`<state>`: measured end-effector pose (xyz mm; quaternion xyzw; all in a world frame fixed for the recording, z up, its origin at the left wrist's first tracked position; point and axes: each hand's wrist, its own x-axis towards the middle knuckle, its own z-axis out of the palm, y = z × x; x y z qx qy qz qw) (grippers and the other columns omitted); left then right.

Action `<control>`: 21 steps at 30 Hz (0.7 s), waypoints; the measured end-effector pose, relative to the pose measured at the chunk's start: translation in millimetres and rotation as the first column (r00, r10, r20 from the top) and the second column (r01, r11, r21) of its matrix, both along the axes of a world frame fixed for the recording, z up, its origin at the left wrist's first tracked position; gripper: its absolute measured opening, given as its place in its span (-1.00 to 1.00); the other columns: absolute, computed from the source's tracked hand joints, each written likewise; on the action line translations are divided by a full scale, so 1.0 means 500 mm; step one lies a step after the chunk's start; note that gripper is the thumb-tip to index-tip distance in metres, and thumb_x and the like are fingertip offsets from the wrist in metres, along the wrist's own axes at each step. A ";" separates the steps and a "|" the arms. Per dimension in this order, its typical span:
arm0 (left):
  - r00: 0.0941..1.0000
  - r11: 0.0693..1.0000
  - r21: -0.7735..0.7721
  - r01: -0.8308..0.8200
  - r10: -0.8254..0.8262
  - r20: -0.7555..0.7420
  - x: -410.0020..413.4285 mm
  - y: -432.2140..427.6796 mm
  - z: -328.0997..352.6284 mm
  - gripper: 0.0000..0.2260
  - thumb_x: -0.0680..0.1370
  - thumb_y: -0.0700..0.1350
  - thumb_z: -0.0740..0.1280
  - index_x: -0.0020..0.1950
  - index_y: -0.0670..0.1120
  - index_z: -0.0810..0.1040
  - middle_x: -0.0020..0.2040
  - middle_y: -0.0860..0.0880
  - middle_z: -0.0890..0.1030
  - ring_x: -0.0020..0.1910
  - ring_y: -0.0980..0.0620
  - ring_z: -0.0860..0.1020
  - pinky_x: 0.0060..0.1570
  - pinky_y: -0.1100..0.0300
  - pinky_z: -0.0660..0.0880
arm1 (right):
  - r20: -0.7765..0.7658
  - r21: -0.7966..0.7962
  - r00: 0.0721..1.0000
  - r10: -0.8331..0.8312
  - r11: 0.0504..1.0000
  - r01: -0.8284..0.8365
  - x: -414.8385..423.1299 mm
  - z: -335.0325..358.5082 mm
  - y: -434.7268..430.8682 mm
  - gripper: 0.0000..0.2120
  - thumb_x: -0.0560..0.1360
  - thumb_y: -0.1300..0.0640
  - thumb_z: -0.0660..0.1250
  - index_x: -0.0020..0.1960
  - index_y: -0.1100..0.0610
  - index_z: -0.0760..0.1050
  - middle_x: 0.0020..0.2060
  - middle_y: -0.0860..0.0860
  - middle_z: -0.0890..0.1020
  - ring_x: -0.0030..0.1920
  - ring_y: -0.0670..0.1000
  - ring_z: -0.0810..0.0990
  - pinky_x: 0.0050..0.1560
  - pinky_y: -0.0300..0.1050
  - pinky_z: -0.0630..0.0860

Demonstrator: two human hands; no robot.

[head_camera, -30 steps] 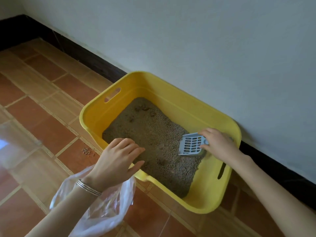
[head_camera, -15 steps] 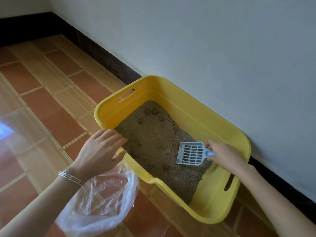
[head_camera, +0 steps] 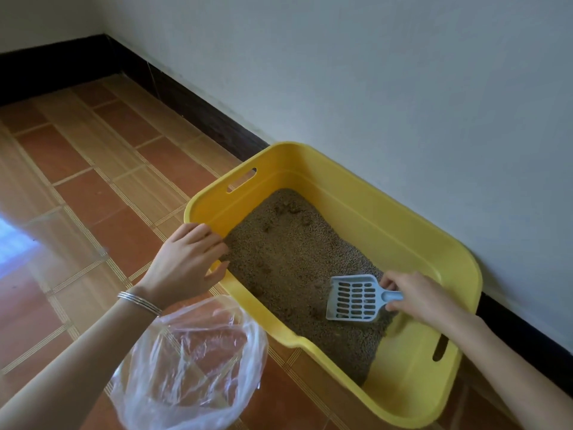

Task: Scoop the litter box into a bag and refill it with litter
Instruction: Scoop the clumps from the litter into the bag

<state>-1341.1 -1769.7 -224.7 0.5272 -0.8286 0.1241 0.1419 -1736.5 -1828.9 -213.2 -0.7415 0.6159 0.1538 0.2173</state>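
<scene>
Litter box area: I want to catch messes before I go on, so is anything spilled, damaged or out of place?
Nothing stands out. The litter is all inside the yellow litter box, the scoop in the right hand holds no clump, the left hand rests on the rim, and the clear bag sits open beside it.

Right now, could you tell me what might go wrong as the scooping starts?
The clear plastic bag lies slumped on the floor with no hand holding it open, so scooped waste could miss it. The slotted scoop, held by the right hand, must cross the yellow box's rim to get there and may shed litter on the tiles. The left hand steadies only one side.
</scene>
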 end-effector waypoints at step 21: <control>0.993 0.983 -0.182 -0.003 -0.019 -0.119 0.012 -0.021 -0.015 -0.83 0.51 -0.16 0.26 -0.28 -0.16 0.49 -0.31 -0.07 0.45 -0.27 -0.10 0.43 -0.01 0.07 0.38 | -0.133 -0.062 0.972 0.196 0.977 -0.205 0.023 0.032 0.003 -0.72 0.37 -0.07 0.45 0.04 -0.09 0.50 -0.20 -0.20 0.51 -0.27 -0.14 0.46 -0.41 -0.28 0.24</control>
